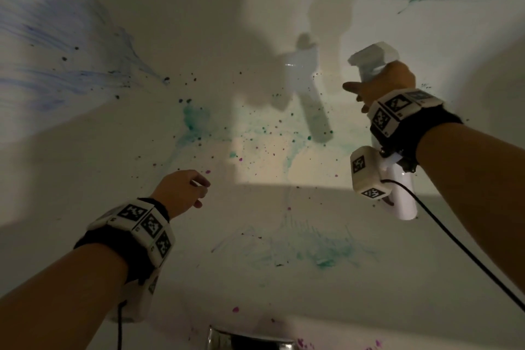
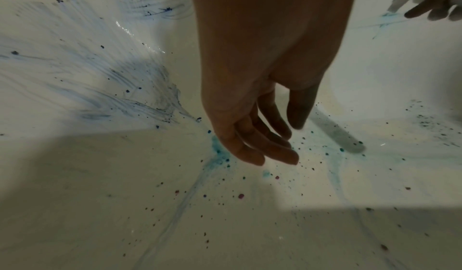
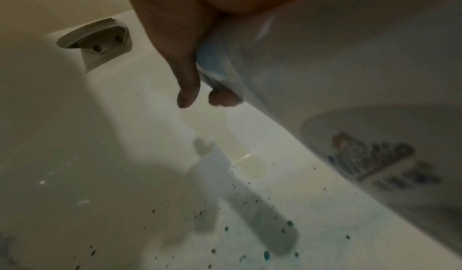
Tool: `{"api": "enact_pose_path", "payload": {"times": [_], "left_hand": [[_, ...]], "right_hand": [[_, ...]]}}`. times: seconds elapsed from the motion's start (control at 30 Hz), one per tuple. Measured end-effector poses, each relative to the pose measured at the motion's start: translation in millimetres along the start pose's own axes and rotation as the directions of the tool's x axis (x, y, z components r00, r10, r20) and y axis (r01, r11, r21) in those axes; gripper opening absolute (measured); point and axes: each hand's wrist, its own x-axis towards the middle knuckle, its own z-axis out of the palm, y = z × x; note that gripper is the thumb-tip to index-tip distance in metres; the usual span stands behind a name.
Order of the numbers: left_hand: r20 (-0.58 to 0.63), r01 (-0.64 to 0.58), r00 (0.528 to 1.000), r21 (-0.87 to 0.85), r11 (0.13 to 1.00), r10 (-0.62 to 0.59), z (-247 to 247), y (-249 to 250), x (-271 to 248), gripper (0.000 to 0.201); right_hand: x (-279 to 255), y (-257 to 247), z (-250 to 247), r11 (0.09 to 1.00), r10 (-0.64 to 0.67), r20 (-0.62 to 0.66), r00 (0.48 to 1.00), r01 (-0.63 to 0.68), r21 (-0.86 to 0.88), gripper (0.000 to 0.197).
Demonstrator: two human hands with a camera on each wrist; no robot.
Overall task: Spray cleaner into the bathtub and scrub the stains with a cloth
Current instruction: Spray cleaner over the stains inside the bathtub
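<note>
Bathtub scene, item count

One bathtub (image 1: 199, 8); one spray bottle (image 1: 403, 202), right of frame; two hands: left hand (image 1: 181, 190), right hand (image 1: 383, 85); two wrist bands; one metal fitting (image 3: 97, 41), upper left; stains too many to count.

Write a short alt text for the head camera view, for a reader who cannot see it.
A right hand grips a white spray bottle over a white bathtub stained with blue smears, teal streaks and dark specks. The left hand, holding nothing, hangs lower.

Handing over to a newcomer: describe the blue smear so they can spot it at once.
In the white bathtub, look up the sloped wall beyond the left hand. The blue smear fans out there in brushed streaks, unlike the teal splashes and small speckles on the floor.
</note>
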Motion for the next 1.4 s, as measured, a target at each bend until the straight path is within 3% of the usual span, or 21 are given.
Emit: {"api": "enact_pose_path", "payload": {"times": [0.13,0.27,0.37,0.53,0.6,0.73,0.83,0.97,1.1,1.33,1.4], "left_hand": [[-0.006,-0.012,1.000,-0.001,1.000,0.012,-1.2,5.2,-3.7,0.015],[-0.013,-0.067,0.998,0.009,0.998,0.067,0.3,9.5,-9.1,0.016],[-0.007,-0.089,0.996,0.025,0.996,0.090,0.0,9.7,-18.4,0.014],[-0.004,-0.127,0.992,0.035,0.991,0.127,-4.4,7.8,-38.4,0.013],[-0.009,-0.137,0.990,0.034,0.990,0.138,-8.1,6.0,-47.1,0.011],[-0.025,-0.120,0.992,0.010,0.993,0.121,-18.9,9.1,-60.3,0.007],[-0.061,-0.107,0.993,-0.025,0.994,0.105,-29.6,35.8,-63.3,0.010],[-0.178,-0.169,0.972,-0.071,0.983,0.154,-28.5,79.3,-67.2,0.013],[-0.208,-0.205,0.964,-0.173,0.963,0.168,-0.8,130.8,-80.7,0.013],[-0.153,-0.162,0.981,-0.308,0.937,0.119,58.1,173.2,-97.5,0.012],[-0.147,-0.127,0.986,-0.328,0.936,0.082,64.2,171.2,-92.2,0.011]], "right_hand": [[-4.6,-2.3,-6.1,0.994,0.000,0.062,0.998,0.007,-0.107,0.048],[-11.3,1.6,-20.3,0.996,-0.005,-0.033,0.999,0.001,-0.094,0.039],[-21.5,7.9,-37.5,0.999,0.007,-0.123,0.992,-0.013,-0.052,0.050],[-48.3,20.8,-62.5,0.999,0.002,-0.083,0.997,-0.006,-0.049,0.055],[-58.5,23.6,-71.8,0.999,0.004,-0.090,0.996,-0.008,-0.044,0.049],[-64.0,30.1,-97.7,1.000,0.004,-0.226,0.974,-0.006,-0.004,0.017],[-51.7,25.8,-128.6,0.992,0.099,-0.299,0.949,-0.069,0.109,0.030],[-33.6,13.2,-165.2,0.976,-0.015,-0.255,0.967,0.069,0.205,0.027],[-13.4,-1.9,-201.3,0.950,-0.056,-0.290,0.955,0.140,0.278,0.024],[38.4,-26.9,-250.5,0.975,-0.093,-0.377,0.922,0.162,0.154,0.048],[47.4,-34.1,-253.6,0.978,-0.164,-0.327,0.931,0.196,0.067,0.054]]}}
